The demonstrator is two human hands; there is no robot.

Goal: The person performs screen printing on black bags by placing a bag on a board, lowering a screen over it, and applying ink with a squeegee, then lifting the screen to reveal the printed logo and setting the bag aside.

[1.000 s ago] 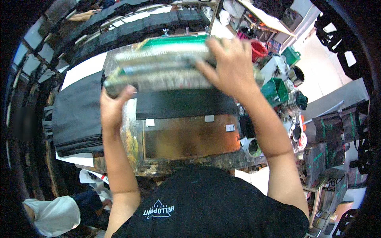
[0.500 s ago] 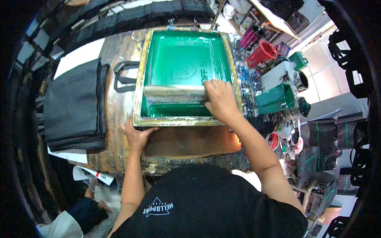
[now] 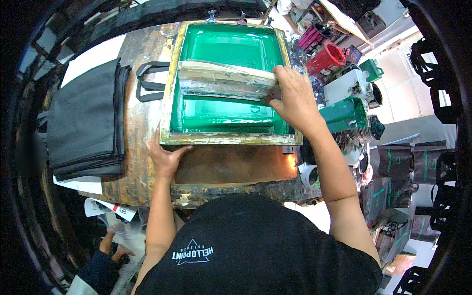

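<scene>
My right hand is closed round the right end of a long wooden squeegee, which lies tilted across the inside of a screen printing frame. Green ink covers the mesh on both sides of the squeegee. At the frame's near left corner rests my left hand, thumb spread along the near edge and fingers stretched up the left side. From under the frame's left side a black bag's handle sticks out onto the table.
A stack of black bags lies left on the stained table. Clamps stand at the frame's far edge. Right are a red bucket and a green container. Another person's hands show at lower left.
My right hand has moved away from me with the squeegee, lifting and tilting it. Green ink now covers the mesh design more. My left hand stays at the frame's corner. The whole view has shifted slightly.
</scene>
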